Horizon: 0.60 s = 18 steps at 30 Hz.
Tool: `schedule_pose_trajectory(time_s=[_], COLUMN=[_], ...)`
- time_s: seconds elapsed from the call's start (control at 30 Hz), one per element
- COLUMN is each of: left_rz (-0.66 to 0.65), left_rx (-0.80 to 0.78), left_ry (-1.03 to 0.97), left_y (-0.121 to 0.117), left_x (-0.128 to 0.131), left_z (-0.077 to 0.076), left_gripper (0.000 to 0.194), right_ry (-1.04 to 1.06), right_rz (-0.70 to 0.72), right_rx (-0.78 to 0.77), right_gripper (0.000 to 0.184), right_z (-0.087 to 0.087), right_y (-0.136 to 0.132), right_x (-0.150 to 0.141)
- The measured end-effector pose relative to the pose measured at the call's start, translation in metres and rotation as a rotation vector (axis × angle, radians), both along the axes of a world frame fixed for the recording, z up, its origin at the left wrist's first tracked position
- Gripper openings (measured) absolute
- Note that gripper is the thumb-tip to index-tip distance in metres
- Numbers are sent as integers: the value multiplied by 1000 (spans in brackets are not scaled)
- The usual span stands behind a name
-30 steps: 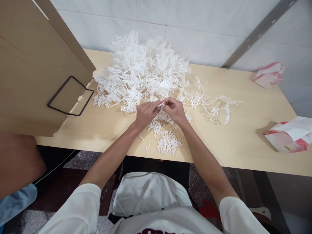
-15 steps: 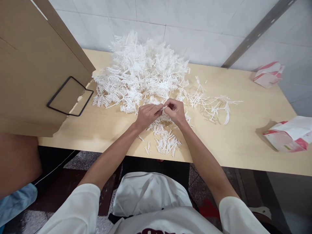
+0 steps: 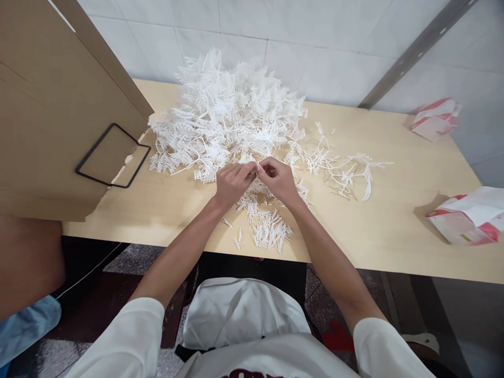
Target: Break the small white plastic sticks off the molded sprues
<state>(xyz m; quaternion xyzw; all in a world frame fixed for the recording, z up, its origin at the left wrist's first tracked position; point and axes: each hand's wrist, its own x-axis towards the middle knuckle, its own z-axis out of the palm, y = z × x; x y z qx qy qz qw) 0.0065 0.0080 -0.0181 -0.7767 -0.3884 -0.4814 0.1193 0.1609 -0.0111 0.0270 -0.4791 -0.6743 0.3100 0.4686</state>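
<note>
My left hand [image 3: 235, 184] and my right hand [image 3: 277, 181] meet fingertip to fingertip above the table, both closed in a pinch. A small white plastic piece is gripped between them, mostly hidden by the fingers. Just beyond the hands rises a big heap of white branched plastic sprues [image 3: 232, 113]. Below them, near the table's front edge, lies a loose pile of short white plastic pins [image 3: 271, 231]. Some bare, curled sprue stems [image 3: 354, 173] lie to the right.
A cardboard sheet [image 3: 59, 115] with a black wire frame [image 3: 112, 156] against it stands at the left. Two red-and-white paper packets [image 3: 435, 121] are at the table's right end. A tiled wall [image 3: 323, 47] backs the table [image 3: 394, 226]. Another person's limb [image 3: 31, 265] shows at left.
Both hands have shifted slightly left, the left one more. The white piece between the fingertips shows less than before. The heap and the pin pile look the same.
</note>
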Motion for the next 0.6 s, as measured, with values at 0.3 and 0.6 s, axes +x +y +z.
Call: schedule_pose_trajectory(time_s=[0.3,0.6], left_rz=[0,-77], left_rx=[165,128], left_ry=[43,99], left_y=[-1,1], left_x=[3,-3], left_z=[2,2], left_gripper=[13,21], right_ry=[-67,49], right_rz=[-65,42], right_rx=[80,-105], right_gripper=[15,18], right_z=[-5,-1], right_y=[0,0], right_x=[-1,0])
